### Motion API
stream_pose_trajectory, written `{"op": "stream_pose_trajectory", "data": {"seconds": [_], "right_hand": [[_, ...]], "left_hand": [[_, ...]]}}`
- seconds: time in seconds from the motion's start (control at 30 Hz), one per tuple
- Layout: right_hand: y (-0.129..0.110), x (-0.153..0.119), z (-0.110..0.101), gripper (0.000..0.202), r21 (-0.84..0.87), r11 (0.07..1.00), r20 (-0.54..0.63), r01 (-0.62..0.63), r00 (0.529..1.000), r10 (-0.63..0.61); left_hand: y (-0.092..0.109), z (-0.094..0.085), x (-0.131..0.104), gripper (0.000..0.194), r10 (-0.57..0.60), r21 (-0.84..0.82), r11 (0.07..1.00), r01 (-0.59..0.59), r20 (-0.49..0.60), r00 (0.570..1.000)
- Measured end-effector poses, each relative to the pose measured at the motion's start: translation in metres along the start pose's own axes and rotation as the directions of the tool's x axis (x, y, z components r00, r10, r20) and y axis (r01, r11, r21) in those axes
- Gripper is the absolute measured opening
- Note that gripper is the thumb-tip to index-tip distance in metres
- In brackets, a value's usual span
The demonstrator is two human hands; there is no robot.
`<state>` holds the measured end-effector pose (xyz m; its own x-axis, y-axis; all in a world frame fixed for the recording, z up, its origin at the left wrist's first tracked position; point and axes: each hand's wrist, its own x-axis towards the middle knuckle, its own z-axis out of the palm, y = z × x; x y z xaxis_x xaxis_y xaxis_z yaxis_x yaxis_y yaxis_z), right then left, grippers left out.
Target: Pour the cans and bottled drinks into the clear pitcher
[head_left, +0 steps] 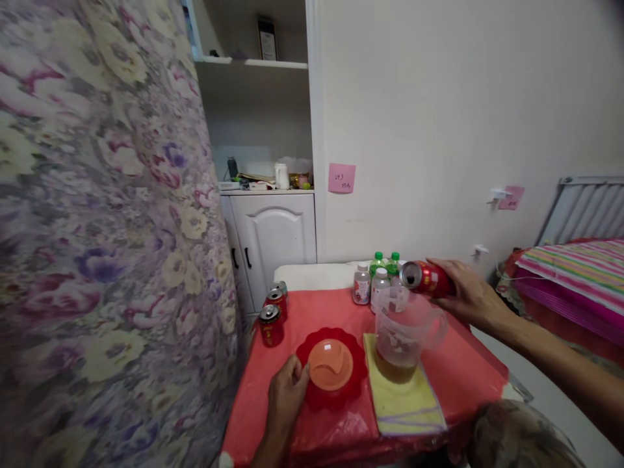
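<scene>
A blurred, rounded, patterned form sat nearest, at the lower right; I cannot tell what it was. Beyond everything rose a pale wall, and a floral curtain filled the left side. Between them stood a white cabinet with open shelves above its doors. A bed with striped and magenta covers lay off to the right. In the middle was the table, its red cover leaving a white strip bare at the far edge.

On its right half a yellow cloth lay flat, and a clear jug stood upright on it, some brownish liquid in the bottom. Just left of the cloth lay a red scalloped dish, with an orange disc in its centre.

The left hand was at the dish's left rim, fingers bent inward; I cannot tell whether they gripped it. The right hand had its fingers wrapped around a red can, tilted with its top facing left, above the jug's rim. Behind the jug stood a cluster of bottles, some green-capped, some white-capped. Three upright cans stood near the table's left edge.
</scene>
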<state>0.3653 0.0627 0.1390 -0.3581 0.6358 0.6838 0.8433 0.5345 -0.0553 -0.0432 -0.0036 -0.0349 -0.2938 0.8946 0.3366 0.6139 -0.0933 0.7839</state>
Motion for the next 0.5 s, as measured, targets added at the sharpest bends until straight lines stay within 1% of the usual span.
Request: {"op": "stream_pose_trajectory", "data": {"seconds": [0.03, 0.1, 0.17, 0.2, 0.23, 0.27, 0.3, 0.33, 0.37, 0.4, 0.43, 0.5], "right_hand": [[-0.010, -0.002, -0.005, 0.069, 0.118, 0.992, -0.008, -0.051, 0.999, 0.052], [-0.037, -0.008, -0.013, 0.074, 0.331, 0.928, 0.011, -0.173, 0.984, 0.180], [-0.073, -0.016, -0.015, 0.079, 0.521, 0.809, 0.078, -0.273, 0.959, 0.273], [-0.092, -0.021, -0.011, 0.078, 0.587, 0.749, 0.117, -0.306, 0.948, 0.296], [-0.111, -0.026, -0.004, 0.075, 0.655, 0.683, 0.173, -0.323, 0.944, 0.281], [-0.128, -0.031, 0.006, 0.076, 0.729, 0.594, 0.226, -0.339, 0.939, 0.259], [-0.144, -0.037, 0.020, 0.079, 0.795, 0.486, 0.291, -0.362, 0.932, 0.217], [-0.158, -0.042, 0.036, 0.077, 0.833, 0.389, 0.342, -0.394, 0.919, 0.197], [-0.169, -0.047, 0.054, 0.074, 0.847, 0.330, 0.370, -0.416, 0.908, 0.196], [-0.178, -0.051, 0.072, 0.070, 0.851, 0.305, 0.373, -0.429, 0.900, 0.225], [-0.185, -0.055, 0.091, 0.069, 0.849, 0.282, 0.395, -0.447, 0.891, 0.222], [-0.195, -0.061, 0.123, 0.071, 0.837, 0.282, 0.408, -0.469, 0.878, 0.252]], "left_hand": [[0.001, 0.000, 0.000, 0.030, 0.003, -0.018, 1.000, -0.003, 0.006, 1.000], [0.004, -0.001, -0.001, 0.029, 0.010, -0.059, 0.998, -0.009, 0.019, 1.000], [0.008, -0.002, -0.002, 0.027, 0.021, -0.105, 0.994, -0.018, 0.026, 0.999], [0.010, -0.004, -0.002, 0.025, 0.026, -0.130, 0.991, -0.023, 0.028, 0.999], [0.012, -0.005, -0.003, 0.024, 0.031, -0.156, 0.987, -0.026, 0.031, 0.999], [0.013, -0.007, -0.003, 0.023, 0.035, -0.184, 0.983, -0.028, 0.036, 0.999], [0.015, -0.010, -0.004, 0.023, 0.039, -0.212, 0.977, -0.029, 0.042, 0.998], [0.015, -0.012, -0.005, 0.023, 0.043, -0.241, 0.970, -0.029, 0.052, 0.998], [0.016, -0.015, -0.005, 0.024, 0.047, -0.270, 0.962, -0.029, 0.064, 0.997], [0.015, -0.017, -0.005, 0.025, 0.053, -0.300, 0.953, -0.027, 0.078, 0.996], [0.014, -0.020, -0.006, 0.027, 0.059, -0.330, 0.944, -0.024, 0.095, 0.994], [0.012, -0.023, -0.006, 0.030, 0.069, -0.381, 0.924, -0.016, 0.125, 0.990]]}}
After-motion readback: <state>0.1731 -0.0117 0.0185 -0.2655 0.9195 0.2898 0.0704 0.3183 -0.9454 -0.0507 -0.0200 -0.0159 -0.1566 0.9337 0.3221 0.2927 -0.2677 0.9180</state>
